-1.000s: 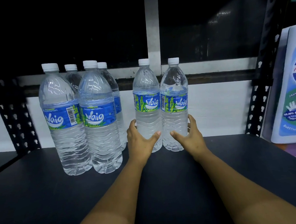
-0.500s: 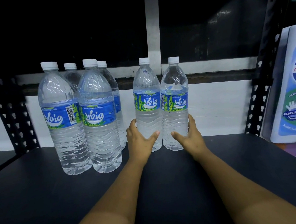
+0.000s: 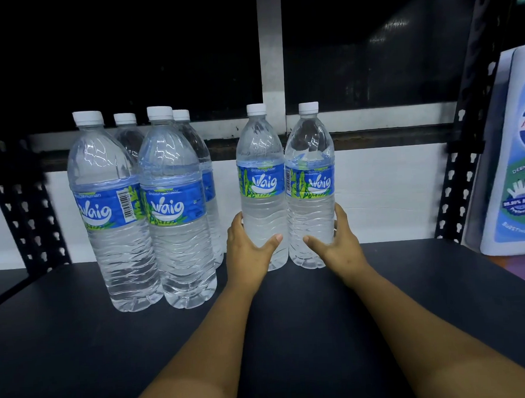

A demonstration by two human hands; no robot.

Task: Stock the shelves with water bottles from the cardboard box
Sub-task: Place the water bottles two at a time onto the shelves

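Dark shelf board runs between perforated black uprights, with a white wall and dark window panes behind. Four Waig water bottles stand upright in a tight block at left. Two more stand upright near centre, touching side by side, apart from that block. Left hand wraps the lower body of the left bottle of the pair; right hand wraps the right bottle of the pair, thumbs across the fronts. Both bases appear seated on the shelf. The cardboard box is out of view. A large sanitiser pouch stands at right. Judgement: slide the pair left, low grip, until flush with the block, then let go cleanly without tipping.
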